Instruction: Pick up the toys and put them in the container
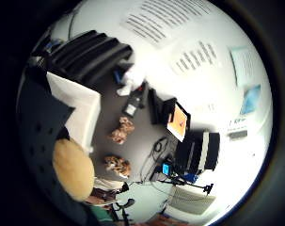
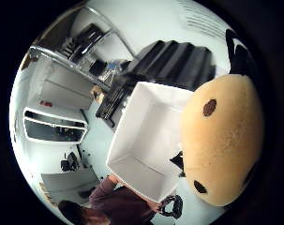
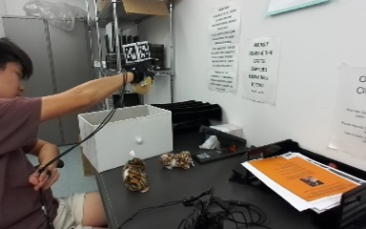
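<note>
Holding a round tan plush toy with dark spots (image 3: 143, 86) high in the black-gloved right hand (image 3: 137, 72), arm stretched out over the open white box-shaped container (image 3: 127, 136) standing on the dark grey table (image 3: 170, 191). Fingers curling round the plush, to judge from the outside view, where the toy is peeking out just under the glove. Raising it this high is probably for clearing the container's wall before the drop. In the thumb side palm view, the tan toy (image 2: 221, 140) is filling one side, close against the palm, with the container's bare white inside (image 2: 141, 140) lying directly beyond it, so the hand seems lined up above the opening and the release looks like the step in hand. Nothing showing inside the container.

Counting toys: three in all. One in the hand. Two more sitting on the table in front of the container: an upright orange-and-black striped tiger plush (image 3: 134, 175) near the table's front edge, and a spotted brown leopard-like plush (image 3: 177, 160) lying low a little further in, apart from each other. The little finger side palm view is showing the same pair far below, both on the dark tabletop (image 1: 121, 129) beside the container's wall (image 1: 78, 110).

One container only. Judging the task about a third along at best: first toy not yet released, two waiting.

Also resting on the table: a black paper tray with an orange sheet (image 3: 303, 183) and a tangle of black cables (image 3: 215, 214).
</note>
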